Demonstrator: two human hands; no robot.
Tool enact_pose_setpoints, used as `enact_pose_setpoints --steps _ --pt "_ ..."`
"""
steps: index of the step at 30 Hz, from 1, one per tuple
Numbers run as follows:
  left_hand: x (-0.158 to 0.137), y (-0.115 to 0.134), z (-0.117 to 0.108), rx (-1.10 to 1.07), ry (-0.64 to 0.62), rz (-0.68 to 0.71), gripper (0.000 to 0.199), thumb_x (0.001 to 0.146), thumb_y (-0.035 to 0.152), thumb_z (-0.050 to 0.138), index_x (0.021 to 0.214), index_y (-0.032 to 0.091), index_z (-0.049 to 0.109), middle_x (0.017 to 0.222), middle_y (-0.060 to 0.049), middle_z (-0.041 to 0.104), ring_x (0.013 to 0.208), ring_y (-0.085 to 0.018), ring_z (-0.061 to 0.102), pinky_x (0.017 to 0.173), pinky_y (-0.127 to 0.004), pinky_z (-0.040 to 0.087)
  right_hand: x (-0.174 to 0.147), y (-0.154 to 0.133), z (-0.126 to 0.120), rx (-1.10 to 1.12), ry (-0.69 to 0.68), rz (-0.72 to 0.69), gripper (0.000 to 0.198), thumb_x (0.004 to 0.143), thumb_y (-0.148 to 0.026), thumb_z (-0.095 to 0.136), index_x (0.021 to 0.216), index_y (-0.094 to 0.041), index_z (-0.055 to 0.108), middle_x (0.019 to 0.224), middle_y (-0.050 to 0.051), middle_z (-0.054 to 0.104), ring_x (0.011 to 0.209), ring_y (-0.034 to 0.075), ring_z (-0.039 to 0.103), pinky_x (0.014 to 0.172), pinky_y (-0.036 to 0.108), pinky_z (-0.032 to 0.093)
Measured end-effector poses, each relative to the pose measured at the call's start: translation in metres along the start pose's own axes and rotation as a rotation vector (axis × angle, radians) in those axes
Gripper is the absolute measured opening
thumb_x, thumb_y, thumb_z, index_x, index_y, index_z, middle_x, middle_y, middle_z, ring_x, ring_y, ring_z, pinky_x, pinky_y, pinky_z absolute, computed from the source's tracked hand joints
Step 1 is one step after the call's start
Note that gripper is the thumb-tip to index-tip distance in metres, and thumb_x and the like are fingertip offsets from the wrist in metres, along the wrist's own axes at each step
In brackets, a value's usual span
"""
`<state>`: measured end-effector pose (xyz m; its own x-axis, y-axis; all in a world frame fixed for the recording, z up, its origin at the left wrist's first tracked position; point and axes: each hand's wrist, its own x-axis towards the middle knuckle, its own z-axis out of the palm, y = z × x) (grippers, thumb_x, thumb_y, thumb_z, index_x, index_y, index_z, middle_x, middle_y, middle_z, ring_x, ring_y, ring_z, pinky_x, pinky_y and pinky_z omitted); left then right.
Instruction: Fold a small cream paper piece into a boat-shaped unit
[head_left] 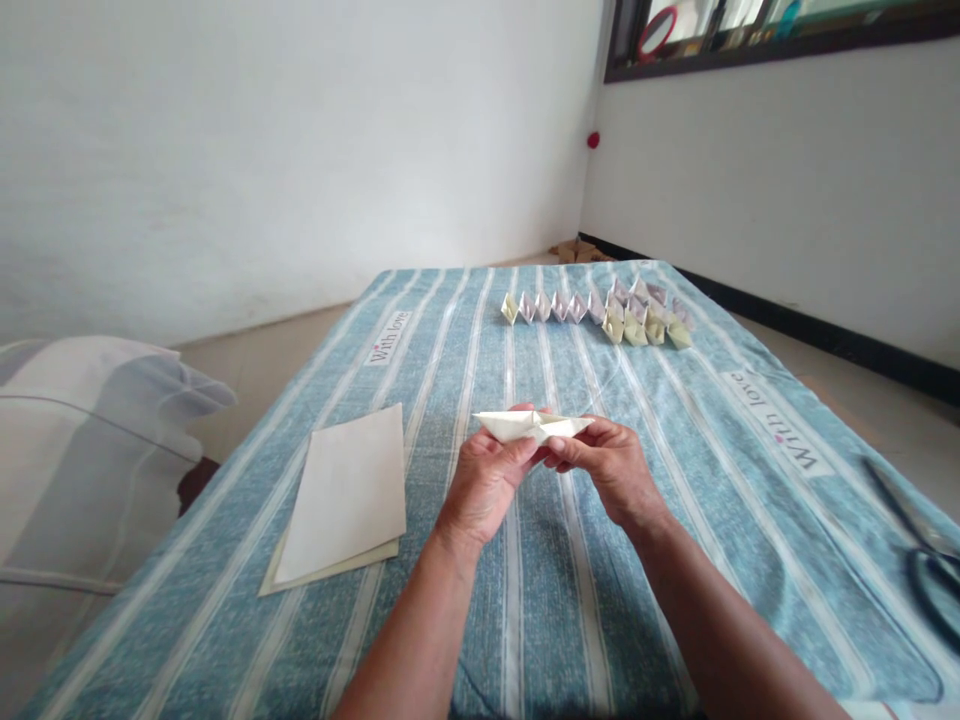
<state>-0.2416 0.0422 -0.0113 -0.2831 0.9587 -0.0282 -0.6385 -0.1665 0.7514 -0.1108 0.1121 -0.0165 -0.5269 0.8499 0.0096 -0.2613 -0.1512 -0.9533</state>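
Note:
A cream folded paper boat [525,425] is held level above the middle of the table, its two pointed ends to the left and right. My left hand [486,475] grips it from the left, thumb on the near side and fingers behind. From the right, my right hand [611,465] pinches the near side and right part of the same boat between thumb and fingers. Some fingertips are hidden behind and under the paper. To the left of my hands lies a small stack of paper sheets [349,490], white on top with a yellowish sheet showing beneath.
Several folded paper boats [634,315] stand in rows at the far right of the table, pale purple and yellowish. A blue striped tablecloth [442,390] covers the table. Scissors [919,540] lie at the right edge. A draped cloth [90,460] is at the left.

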Motion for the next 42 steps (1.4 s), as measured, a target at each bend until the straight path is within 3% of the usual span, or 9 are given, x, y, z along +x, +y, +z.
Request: enact_pose_setpoints --steps 8,20,35,42 --pt "-0.0018 0.0077 -0.0034 0.163 0.026 -0.013 0.034 0.062 0.021 0.086 0.092 0.012 0.075 0.087 -0.008 0.076 0.082 -0.021 0.07 0.082 -0.035 0.053 -0.0017 0.0001 -0.0015 -0.011 -0.024 -0.02 0.019 0.063 -0.033 0.086 0.069 -0.02 0.073 0.06 0.0 0.069 0.056 0.011 0.06 0.058 0.025 0.045" --pt "-0.0018 0.0072 -0.0028 0.225 0.048 0.026 0.03 0.063 0.025 0.085 0.088 0.012 0.077 0.083 -0.008 0.076 0.081 -0.023 0.069 0.082 -0.038 0.053 -0.002 -0.0019 -0.0002 -0.005 0.015 -0.004 0.021 0.061 -0.034 0.087 0.066 -0.02 0.071 0.058 0.0 0.07 0.054 0.013 0.062 0.058 0.027 0.048" --pt "-0.0052 0.0074 0.0045 0.194 0.073 0.057 0.026 0.065 0.019 0.083 0.089 0.012 0.076 0.091 -0.012 0.077 0.089 -0.025 0.071 0.087 -0.04 0.052 -0.0021 -0.0031 -0.0002 -0.015 0.016 -0.016 0.022 0.063 -0.035 0.086 0.063 -0.02 0.069 0.056 0.0 0.069 0.052 0.013 0.061 0.058 0.028 0.046" --pt "-0.0048 0.0075 0.0018 0.24 0.077 0.059 0.03 0.064 0.02 0.084 0.092 0.013 0.076 0.091 -0.01 0.077 0.086 -0.025 0.07 0.084 -0.039 0.053 -0.002 -0.0035 -0.0017 -0.044 -0.013 -0.037 0.021 0.065 -0.038 0.084 0.073 -0.02 0.075 0.058 0.001 0.069 0.053 0.014 0.06 0.057 0.028 0.046"
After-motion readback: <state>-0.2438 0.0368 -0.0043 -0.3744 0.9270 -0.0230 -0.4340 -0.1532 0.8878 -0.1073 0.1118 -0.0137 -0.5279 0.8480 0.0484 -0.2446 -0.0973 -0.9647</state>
